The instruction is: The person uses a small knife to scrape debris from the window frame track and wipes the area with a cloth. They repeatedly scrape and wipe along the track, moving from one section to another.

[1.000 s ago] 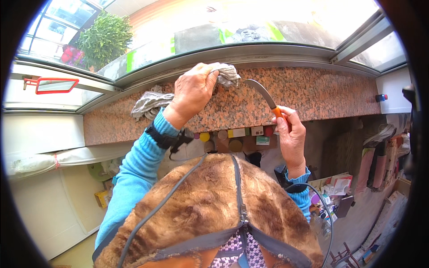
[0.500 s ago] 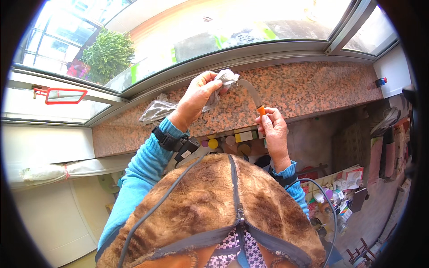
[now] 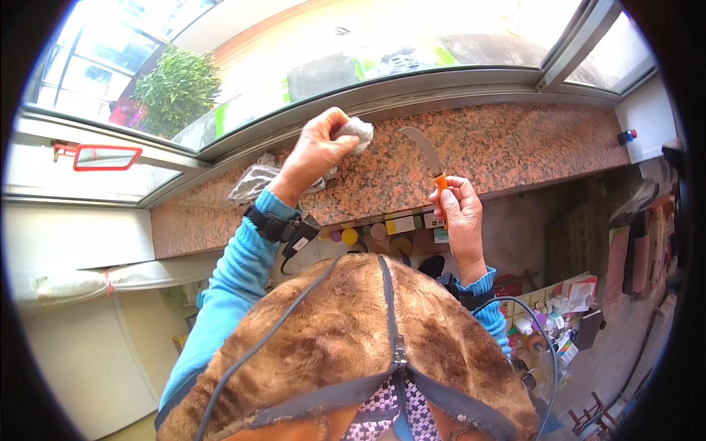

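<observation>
My right hand (image 3: 462,209) is closed round the orange handle of a curved knife (image 3: 424,148), its hooked blade pointing up and to the left above the speckled red granite sill (image 3: 515,147). To the left, my left hand (image 3: 318,151) pinches a bunched whitish-grey cloth (image 3: 357,134). A gap separates the cloth from the blade tip. Below and behind my left wrist, a crumpled grey-and-white rag (image 3: 254,181) lies on the sill; whether it joins the cloth in my hand I cannot tell.
Beyond the sill runs a window frame (image 3: 441,82). A red-rimmed mirror (image 3: 109,157) hangs at the left. Below the sill's near edge stand several bottles and boxes, one with a yellow lid (image 3: 350,236). Lower right, a cluttered shelf (image 3: 555,316) holds small containers. A dark cable (image 3: 540,331) loops from my right wrist.
The cloth has come away from the blade as my left hand drew left. My right hand with the knife has shifted slightly right, so the whole blade shows.
</observation>
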`<action>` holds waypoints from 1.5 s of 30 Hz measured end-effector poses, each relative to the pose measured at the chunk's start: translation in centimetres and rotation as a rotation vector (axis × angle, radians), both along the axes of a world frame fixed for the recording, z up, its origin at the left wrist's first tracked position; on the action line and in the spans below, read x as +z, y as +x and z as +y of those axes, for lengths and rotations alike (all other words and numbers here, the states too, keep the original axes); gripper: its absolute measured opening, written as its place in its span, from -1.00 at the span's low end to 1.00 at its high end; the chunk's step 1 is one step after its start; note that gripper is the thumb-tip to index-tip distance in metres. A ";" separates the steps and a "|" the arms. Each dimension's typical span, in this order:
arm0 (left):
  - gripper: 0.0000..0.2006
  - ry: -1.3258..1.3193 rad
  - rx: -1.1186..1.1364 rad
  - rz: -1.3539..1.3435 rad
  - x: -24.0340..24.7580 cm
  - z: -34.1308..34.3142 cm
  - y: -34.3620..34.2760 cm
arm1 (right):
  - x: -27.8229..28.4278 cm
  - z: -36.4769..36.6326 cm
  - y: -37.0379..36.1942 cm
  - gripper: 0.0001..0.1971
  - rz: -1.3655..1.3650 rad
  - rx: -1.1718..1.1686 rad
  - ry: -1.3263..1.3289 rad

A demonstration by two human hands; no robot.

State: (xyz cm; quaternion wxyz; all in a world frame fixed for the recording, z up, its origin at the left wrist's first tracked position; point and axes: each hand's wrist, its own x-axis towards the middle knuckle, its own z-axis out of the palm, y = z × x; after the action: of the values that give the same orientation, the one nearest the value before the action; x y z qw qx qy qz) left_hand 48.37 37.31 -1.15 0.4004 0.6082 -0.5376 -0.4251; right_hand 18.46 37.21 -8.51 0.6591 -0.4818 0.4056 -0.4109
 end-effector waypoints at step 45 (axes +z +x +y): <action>-0.70 0.017 0.052 0.356 -1.8 2.4 -4.0 | -2.1 1.2 3.7 -0.76 0.686 -0.042 -0.960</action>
State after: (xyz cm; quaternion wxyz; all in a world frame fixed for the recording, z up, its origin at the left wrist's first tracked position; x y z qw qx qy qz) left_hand 44.41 39.75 -2.91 0.4950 0.5405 -0.4388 -0.5199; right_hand 22.11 38.41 -10.58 0.1899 -0.8235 0.3738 -0.3822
